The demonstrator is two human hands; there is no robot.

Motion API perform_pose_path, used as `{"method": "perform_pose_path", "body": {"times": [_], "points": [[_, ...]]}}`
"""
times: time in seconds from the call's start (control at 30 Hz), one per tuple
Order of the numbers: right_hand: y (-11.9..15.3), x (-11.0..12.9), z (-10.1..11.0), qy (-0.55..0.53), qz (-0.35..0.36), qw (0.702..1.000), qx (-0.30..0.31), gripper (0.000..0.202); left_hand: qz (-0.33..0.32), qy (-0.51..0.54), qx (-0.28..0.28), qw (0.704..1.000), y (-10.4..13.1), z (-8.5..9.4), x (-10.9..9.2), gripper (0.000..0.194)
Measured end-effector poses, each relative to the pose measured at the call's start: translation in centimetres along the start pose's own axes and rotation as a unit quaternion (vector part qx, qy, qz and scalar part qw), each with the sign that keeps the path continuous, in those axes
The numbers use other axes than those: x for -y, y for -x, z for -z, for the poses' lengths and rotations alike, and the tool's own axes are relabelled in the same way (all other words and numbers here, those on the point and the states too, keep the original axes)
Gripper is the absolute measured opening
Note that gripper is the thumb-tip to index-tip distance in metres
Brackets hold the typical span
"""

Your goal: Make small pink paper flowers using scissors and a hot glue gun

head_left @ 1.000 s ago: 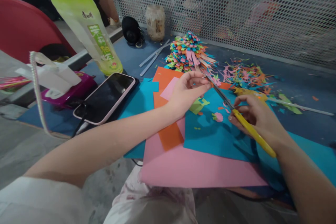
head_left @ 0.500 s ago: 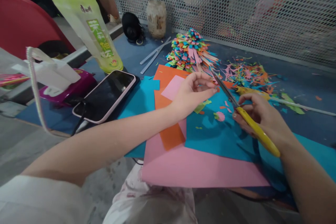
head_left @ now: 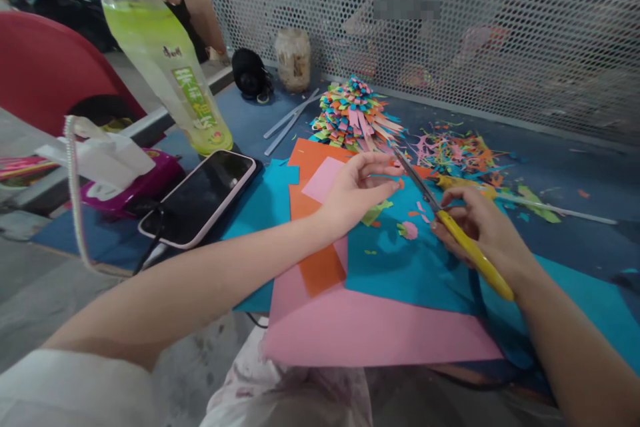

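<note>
My right hand (head_left: 483, 233) holds scissors with yellow handles (head_left: 473, 253). Their dark metal blades (head_left: 415, 180) point up and left, the tip close to my left fingertips. My left hand (head_left: 357, 190) hovers over the paper with fingers curled towards the thumb; anything pinched there is too small to make out. Beneath both hands lies a blue paper sheet (head_left: 400, 283), overlapping a pink sheet (head_left: 375, 337) and an orange sheet (head_left: 320, 270). A small pink scalloped paper piece with a green end (head_left: 409, 231) rests on the blue sheet among scraps. Behind stands a fringed multicoloured paper cone (head_left: 353, 113).
Shredded paper (head_left: 455, 153) is heaped at the back right, near a yellow glue gun-like object (head_left: 465, 185) with a pale stick. At left are a phone (head_left: 200, 197), a drink bottle (head_left: 175, 80) and a purple box (head_left: 135, 180). A perforated metal panel (head_left: 320, 13) borders the table.
The view has tilted up slightly, so everything sits lower in the picture. Both hands keep nearly the same pose, and the scissors remain in my right hand.
</note>
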State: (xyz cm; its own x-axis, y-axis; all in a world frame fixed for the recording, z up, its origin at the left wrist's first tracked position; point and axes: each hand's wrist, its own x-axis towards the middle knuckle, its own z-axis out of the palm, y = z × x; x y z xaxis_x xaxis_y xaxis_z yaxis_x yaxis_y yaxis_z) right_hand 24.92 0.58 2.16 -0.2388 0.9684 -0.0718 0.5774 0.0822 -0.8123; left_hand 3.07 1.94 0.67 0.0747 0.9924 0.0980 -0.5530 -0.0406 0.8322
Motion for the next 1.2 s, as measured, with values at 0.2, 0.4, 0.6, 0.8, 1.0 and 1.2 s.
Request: {"method": "perform_pose_path", "body": {"times": [0.2, 0.4, 0.6, 0.8, 1.0, 1.2], "points": [[-0.11, -0.13, 0.01, -0.024, 0.004, 0.999, -0.021, 0.049, 0.009, 0.011, 0.0, 1.0, 0.08, -0.12, 0.01, 0.031], [-0.07, 0.09, -0.05, -0.02, 0.0, 1.0, -0.02, 0.047, 0.014, 0.008, -0.002, 1.0, 0.09, -0.2, -0.12, 0.03], [-0.02, 0.28, -0.22, 0.002, 0.008, 0.999, -0.035, 0.048, 0.016, -0.01, -0.019, 1.0, 0.09, -0.19, -0.08, 0.032], [-0.06, 0.31, -0.22, 0.005, 0.017, 0.999, -0.037, 0.046, 0.012, -0.029, -0.008, 0.999, 0.01, 0.06, 0.2, 0.035], [-0.03, 0.03, -0.07, 0.001, 0.019, 0.999, -0.034, 0.042, 0.005, -0.01, 0.009, 1.0, -0.17, 0.19, 0.44, 0.037], [-0.02, 0.02, -0.11, -0.003, 0.01, 1.0, -0.017, 0.045, 0.007, 0.006, 0.007, 1.0, -0.06, 0.2, 0.41, 0.038]]}}
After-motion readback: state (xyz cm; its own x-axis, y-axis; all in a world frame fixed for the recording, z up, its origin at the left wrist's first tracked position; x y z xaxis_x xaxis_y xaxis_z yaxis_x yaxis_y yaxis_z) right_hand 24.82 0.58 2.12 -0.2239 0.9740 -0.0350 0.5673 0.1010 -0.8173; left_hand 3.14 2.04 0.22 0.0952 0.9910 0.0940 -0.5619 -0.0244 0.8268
